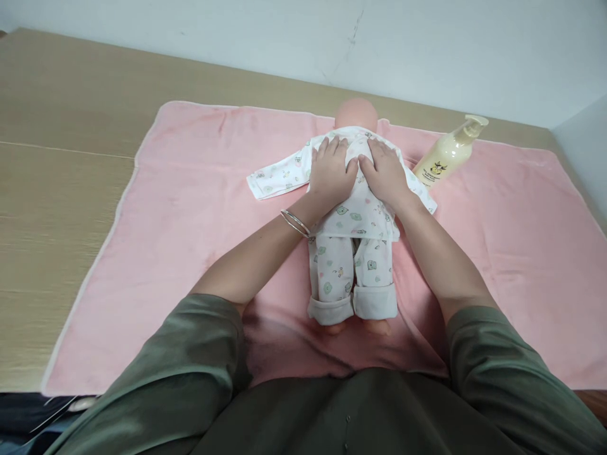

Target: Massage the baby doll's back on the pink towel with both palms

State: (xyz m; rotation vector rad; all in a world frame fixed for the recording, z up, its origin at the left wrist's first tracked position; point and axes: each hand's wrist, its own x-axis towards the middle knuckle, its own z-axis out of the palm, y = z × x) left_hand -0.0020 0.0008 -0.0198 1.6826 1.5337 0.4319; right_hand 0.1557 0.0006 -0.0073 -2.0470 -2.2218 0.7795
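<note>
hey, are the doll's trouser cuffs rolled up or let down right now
Rolled up: both cuffs show as thick, plain bands turned back over the patterned trousers, with the feet peeking out below.

Doll (356, 216) on blanket (199, 234), bottle (444, 156) at right, wall (265, 38) behind table (61, 196)

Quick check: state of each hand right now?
Left hand: open, palm down on the printed shirt, holding nothing.
Right hand: open, palm down on the printed shirt, holding nothing.
</note>
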